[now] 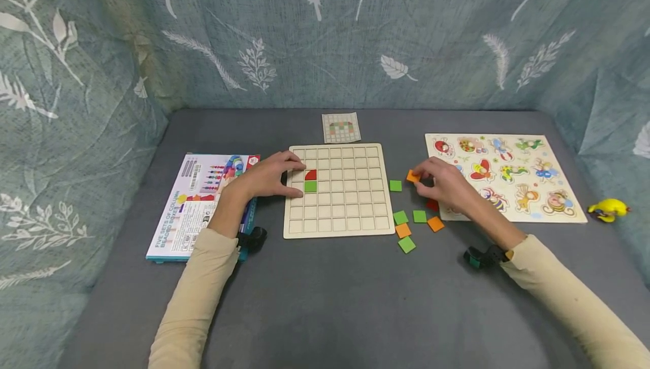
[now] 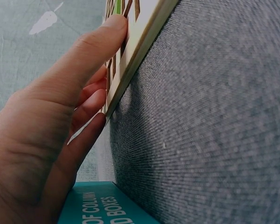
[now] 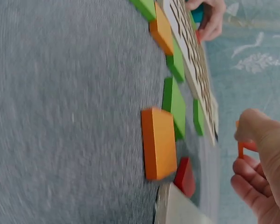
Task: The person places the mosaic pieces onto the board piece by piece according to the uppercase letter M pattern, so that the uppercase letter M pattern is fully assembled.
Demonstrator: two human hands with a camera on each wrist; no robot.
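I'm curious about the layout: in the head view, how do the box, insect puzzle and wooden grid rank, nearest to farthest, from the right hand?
1. Insect puzzle, right, partly covered by the right hand.
2. Wooden grid, in the middle.
3. Box, on the left.

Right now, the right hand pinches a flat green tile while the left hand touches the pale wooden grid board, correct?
Only the colour is wrong: the right hand pinches a flat orange tile, as the head view shows. The left hand does touch the pale wooden grid board.

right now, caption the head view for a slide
Right hand pinches an orange tile; left hand touches a gridded board.
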